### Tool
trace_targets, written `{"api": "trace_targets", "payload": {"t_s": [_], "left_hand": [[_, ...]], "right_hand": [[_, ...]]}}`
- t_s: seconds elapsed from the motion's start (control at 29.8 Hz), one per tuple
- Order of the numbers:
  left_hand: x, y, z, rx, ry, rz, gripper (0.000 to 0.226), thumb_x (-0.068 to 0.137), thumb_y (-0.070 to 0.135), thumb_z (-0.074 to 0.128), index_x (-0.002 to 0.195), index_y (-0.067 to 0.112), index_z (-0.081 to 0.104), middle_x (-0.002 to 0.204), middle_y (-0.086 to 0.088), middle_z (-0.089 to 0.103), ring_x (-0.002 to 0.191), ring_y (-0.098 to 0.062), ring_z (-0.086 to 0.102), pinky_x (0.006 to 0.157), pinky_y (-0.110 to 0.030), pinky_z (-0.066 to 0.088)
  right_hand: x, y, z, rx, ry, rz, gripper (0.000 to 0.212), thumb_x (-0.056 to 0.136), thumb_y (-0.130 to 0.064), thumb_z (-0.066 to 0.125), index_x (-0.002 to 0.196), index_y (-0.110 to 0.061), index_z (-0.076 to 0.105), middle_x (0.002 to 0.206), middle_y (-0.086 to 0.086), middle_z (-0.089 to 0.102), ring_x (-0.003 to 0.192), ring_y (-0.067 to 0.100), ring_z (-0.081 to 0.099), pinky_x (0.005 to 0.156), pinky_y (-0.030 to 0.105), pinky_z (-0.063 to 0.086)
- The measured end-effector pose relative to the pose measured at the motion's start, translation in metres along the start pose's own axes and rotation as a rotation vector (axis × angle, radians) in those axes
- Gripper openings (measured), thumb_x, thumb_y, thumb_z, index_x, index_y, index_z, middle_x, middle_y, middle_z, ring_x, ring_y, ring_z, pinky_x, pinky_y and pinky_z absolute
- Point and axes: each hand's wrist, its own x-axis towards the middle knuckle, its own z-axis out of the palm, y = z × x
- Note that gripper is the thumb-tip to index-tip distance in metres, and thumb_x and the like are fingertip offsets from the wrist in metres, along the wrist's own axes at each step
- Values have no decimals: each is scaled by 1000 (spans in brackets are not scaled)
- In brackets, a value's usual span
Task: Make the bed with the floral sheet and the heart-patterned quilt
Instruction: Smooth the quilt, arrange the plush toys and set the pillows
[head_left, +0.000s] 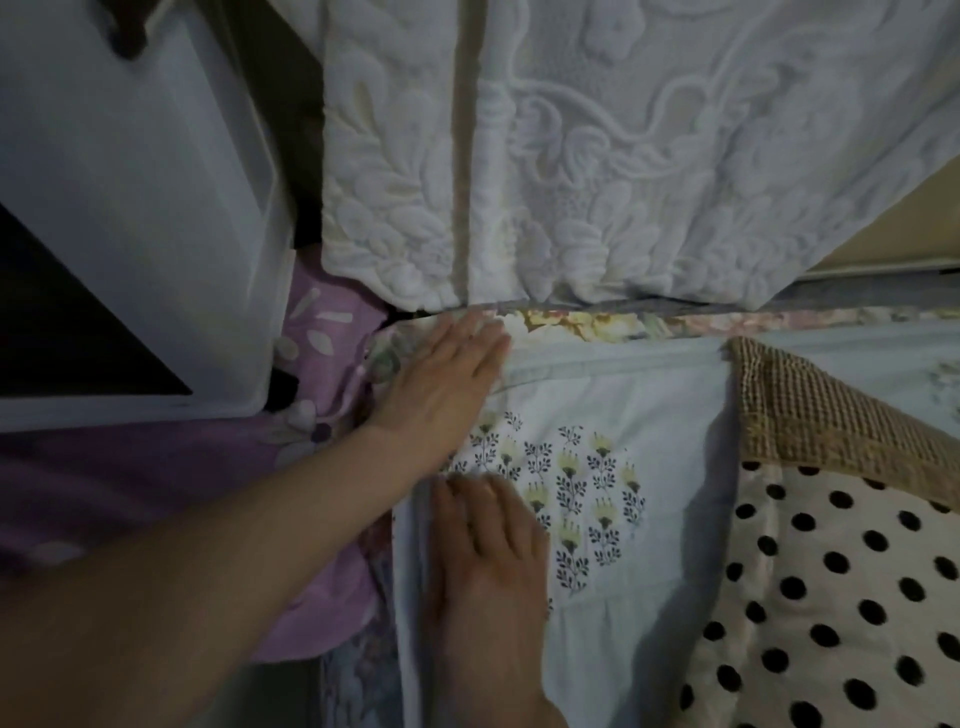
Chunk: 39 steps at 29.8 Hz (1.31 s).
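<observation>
The left hand lies at the quilt's far corner, the right hand nearer (both on its left edge); a blanket overlaps its right.

My left forearm comes in bare from 8 o'clock and stretches almost straight toward 2 o'clock. My left hand lies flat, palm down, its fingers straight, held together and pointing to about 1 o'clock, gripping nothing. My right hand rises from 6 o'clock, also palm down, with its fingers pointing to 12 o'clock, a little bent at the knuckles and their tips pressed down. Those tips sit just beside the left wrist; I cannot tell whether they touch.
</observation>
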Motion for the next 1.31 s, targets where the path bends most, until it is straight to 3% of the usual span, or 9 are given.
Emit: {"api": "trace_targets", "payload": {"t_s": [0.07,0.23,0.47,0.7,0.84,0.94,1.04,1.17,1.31], "left_hand": [[-5,-2,19,-151,5,154,66,90,12,21,156,19,19,161,-12,21,149,-35,14,121,-46,8],[-7,-27,49,-108,-84,116,59,94,52,-3,151,37,-6,164,5,-5,151,-20,-5,120,-37,-6],[-11,-17,40,-69,26,240,56,100,40,28,152,20,32,159,-9,29,147,-34,23,117,-45,11],[-25,-14,54,-170,-203,210,65,95,60,-11,154,36,-2,163,7,-3,151,-21,-4,119,-36,-6],[-25,12,6,-16,-400,47,60,105,26,24,156,28,-9,162,1,-19,150,-25,-17,121,-45,-9],[-39,64,-36,-277,-293,-125,66,98,5,43,156,12,13,164,-11,10,150,-28,12,122,-40,13],[-77,156,-68,-796,-309,-230,56,99,47,46,147,21,34,140,-4,49,128,-23,49,104,-34,41],[-129,265,-91,-1206,-744,-271,133,56,85,65,155,29,-4,159,14,9,144,-8,23,120,-30,20],[-135,305,-128,-1228,-582,-262,101,80,52,66,156,29,3,160,12,19,143,-8,26,119,-30,24]], "right_hand": [[4,8,4,-118,-63,70,47,90,-31,46,135,-28,60,149,8,48,142,37,34,109,56,32],[-2,9,35,-252,-328,93,53,102,-48,26,153,-36,29,163,4,19,150,39,9,113,67,15],[-8,5,16,-205,-215,166,52,98,-46,40,148,-32,42,161,5,26,149,38,13,114,66,17],[-27,14,32,-304,-305,339,61,98,-49,33,153,-23,32,162,11,19,149,42,12,113,68,14],[-13,9,-7,-234,-262,336,54,95,-51,38,143,-31,49,155,4,38,142,38,34,109,63,26],[-17,28,-90,-190,-132,387,55,98,-50,32,150,-33,35,159,1,29,147,31,25,115,54,29],[-69,66,-179,-294,61,575,59,94,-50,37,147,-24,40,150,14,44,139,40,38,106,57,39],[-154,91,-247,-497,-58,801,69,94,-68,14,137,-22,42,125,27,62,109,54,59,81,66,51],[-208,83,-302,-346,-121,799,65,97,-61,25,126,-18,63,111,32,66,94,58,64,74,68,52]]}}
